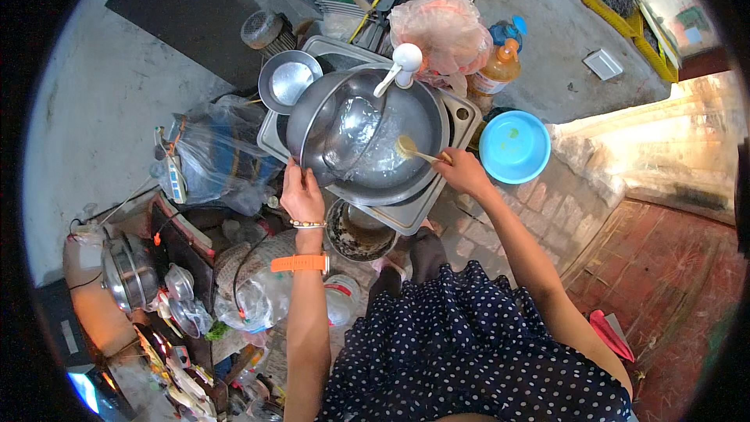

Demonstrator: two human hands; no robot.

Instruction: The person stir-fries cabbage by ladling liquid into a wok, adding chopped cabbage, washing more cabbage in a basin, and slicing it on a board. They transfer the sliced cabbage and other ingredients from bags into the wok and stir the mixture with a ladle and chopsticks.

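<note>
A large metal basin [419, 111] rests on a stainless steel sink [404, 214]. Tilted up over its left side is a wide metal bowl [316, 135] with a wet, shiny inside. My left hand [303, 194] grips the bowl's near-left rim. In my right hand [464, 171] is the handle of a small scrubbing brush [405, 146]. Its round, pale bristle head is over the basin, right of the tilted bowl; whether it touches metal I cannot tell. A white faucet [405, 60] reaches over the basin's far side.
Left of the faucet sits a small metal pan [290, 79]. A pink plastic bag [439, 32] and an orange pump bottle [497, 70] stand beyond the sink. To the right is a blue plastic basin [515, 146]. A dirty bucket [360, 231] stands below the sink's near edge.
</note>
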